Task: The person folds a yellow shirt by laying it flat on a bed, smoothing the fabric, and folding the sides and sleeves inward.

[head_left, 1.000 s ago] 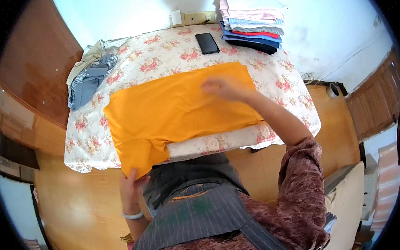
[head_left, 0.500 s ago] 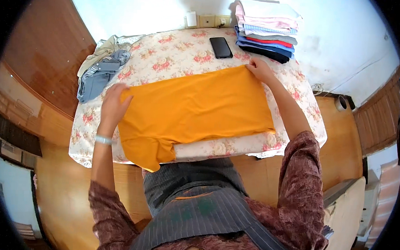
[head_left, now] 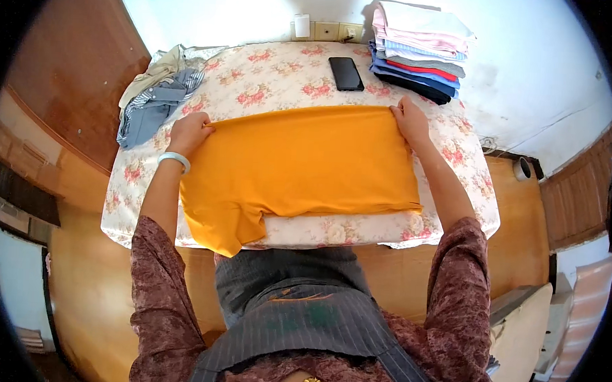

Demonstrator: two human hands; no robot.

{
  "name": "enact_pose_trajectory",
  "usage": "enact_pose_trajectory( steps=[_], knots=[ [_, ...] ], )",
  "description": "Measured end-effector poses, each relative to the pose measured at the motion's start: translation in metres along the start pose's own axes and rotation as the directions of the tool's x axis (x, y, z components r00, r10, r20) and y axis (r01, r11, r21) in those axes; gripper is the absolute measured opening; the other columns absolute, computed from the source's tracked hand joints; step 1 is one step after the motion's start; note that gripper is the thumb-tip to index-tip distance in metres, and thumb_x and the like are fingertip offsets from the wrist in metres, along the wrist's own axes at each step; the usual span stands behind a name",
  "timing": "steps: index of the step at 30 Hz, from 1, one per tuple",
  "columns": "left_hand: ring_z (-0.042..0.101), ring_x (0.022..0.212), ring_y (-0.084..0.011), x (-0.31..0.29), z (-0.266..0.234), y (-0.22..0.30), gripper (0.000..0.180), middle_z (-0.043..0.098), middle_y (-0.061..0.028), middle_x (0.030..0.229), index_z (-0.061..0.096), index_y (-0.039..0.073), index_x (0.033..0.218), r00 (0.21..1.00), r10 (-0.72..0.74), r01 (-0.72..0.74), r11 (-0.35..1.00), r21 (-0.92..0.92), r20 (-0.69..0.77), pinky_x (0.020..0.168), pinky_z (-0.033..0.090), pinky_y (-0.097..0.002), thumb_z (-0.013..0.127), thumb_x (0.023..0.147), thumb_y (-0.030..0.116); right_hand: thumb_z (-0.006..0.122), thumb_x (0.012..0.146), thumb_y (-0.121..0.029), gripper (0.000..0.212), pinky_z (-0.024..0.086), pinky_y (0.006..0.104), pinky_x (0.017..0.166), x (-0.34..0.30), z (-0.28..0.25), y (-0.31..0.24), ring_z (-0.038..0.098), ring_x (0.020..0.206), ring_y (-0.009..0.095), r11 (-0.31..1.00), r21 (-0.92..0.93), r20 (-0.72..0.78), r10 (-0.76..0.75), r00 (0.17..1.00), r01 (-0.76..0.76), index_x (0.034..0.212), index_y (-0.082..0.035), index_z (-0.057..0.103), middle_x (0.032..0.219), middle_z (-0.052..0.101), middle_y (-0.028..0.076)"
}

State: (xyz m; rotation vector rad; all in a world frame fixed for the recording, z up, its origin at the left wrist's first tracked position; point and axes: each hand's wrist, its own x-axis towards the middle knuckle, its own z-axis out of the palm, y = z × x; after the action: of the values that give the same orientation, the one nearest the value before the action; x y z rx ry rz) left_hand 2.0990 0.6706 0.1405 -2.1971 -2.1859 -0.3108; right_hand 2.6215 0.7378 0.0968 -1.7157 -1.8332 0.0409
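Note:
A yellow shirt (head_left: pixel 307 160), folded lengthwise, lies across the flower-patterned tablecloth (head_left: pixel 132 183), with a sleeve hanging over the near edge at the left. My left hand (head_left: pixel 189 132), below which a pale bangle circles the wrist, pinches the shirt's far left corner. At the far right corner my right hand (head_left: pixel 411 122) grips the cloth between closed fingers. The far edge is pulled fairly straight between both hands.
A tall stack of folded clothes (head_left: pixel 421 53) stands at the back right, beside a black phone (head_left: pixel 346 74). Crumpled clothes (head_left: pixel 156 99) lie at the back left. Wall sockets (head_left: pixel 326 31) sit behind the table. A wooden-coloured floor (head_left: pixel 524 207) surrounds it.
My left hand has closed on the shirt's far left corner, where it lay spread before. The far edge is straighter, and my right hand keeps its hold.

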Motion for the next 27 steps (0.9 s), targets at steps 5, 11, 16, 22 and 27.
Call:
enact_pose_trajectory(
  steps=[5,11,16,22,27],
  knots=[
    [0.060,0.104,-0.0300,-0.004,0.015,0.013,0.027,0.066,-0.0099,0.105,0.067,0.009,0.097,0.975,0.125,-0.080,0.968,0.237,-0.181,0.083,0.048,-0.0415,0.070,0.081,0.030,0.059,0.087,-0.028,0.022,0.048,0.0467,0.080,0.003,0.007,-0.004,0.062,0.093,0.037,0.958,-0.286,-0.042,-0.005,0.999,-0.008,0.096,-0.007,0.060,0.107,0.065,0.018],
    [0.035,0.136,-0.0368,-0.042,0.030,0.085,0.068,0.043,-0.0165,0.144,0.045,0.012,0.141,0.866,0.475,-0.473,0.880,0.052,-0.156,0.110,0.031,-0.0486,0.062,0.086,0.048,0.057,0.090,-0.033,0.048,0.035,0.0491,0.104,-0.049,0.024,-0.127,0.046,0.126,0.033,0.881,0.033,0.281,-0.461,0.842,0.472,0.130,-0.006,0.051,0.136,0.050,0.018],
    [0.012,0.146,-0.0390,-0.064,0.022,0.105,0.086,0.014,-0.0134,0.160,0.023,0.019,0.153,0.895,0.293,-0.317,0.948,0.016,0.336,0.115,0.011,-0.0585,0.052,0.086,0.064,0.048,0.095,-0.043,0.059,0.027,0.0455,0.113,-0.078,0.059,-0.127,0.036,0.137,0.032,0.720,0.102,0.270,-0.684,0.678,0.686,0.141,-0.007,0.042,0.147,0.039,0.018],
    [0.005,0.148,-0.0392,-0.073,0.018,0.051,0.093,0.007,-0.0126,0.162,0.015,0.023,0.155,0.933,0.108,-0.150,0.984,0.099,0.344,0.114,0.006,-0.0620,0.051,0.084,0.070,0.040,0.096,-0.050,0.064,0.015,0.0551,0.115,-0.041,-0.003,-0.033,0.025,0.144,0.030,0.966,-0.243,0.323,-0.005,0.946,0.088,0.148,-0.012,0.035,0.155,0.029,0.015],
    [0.005,0.147,-0.0403,-0.090,0.000,0.081,0.093,0.008,-0.0137,0.161,0.016,0.022,0.155,0.899,0.144,-0.169,0.985,0.025,0.414,0.113,0.006,-0.0635,0.051,0.083,0.070,0.039,0.096,-0.050,0.065,0.013,0.0565,0.115,-0.073,0.008,-0.035,0.021,0.144,0.034,0.917,-0.366,0.215,-0.082,0.973,0.158,0.148,-0.012,0.033,0.155,0.027,0.018]
  ],
)
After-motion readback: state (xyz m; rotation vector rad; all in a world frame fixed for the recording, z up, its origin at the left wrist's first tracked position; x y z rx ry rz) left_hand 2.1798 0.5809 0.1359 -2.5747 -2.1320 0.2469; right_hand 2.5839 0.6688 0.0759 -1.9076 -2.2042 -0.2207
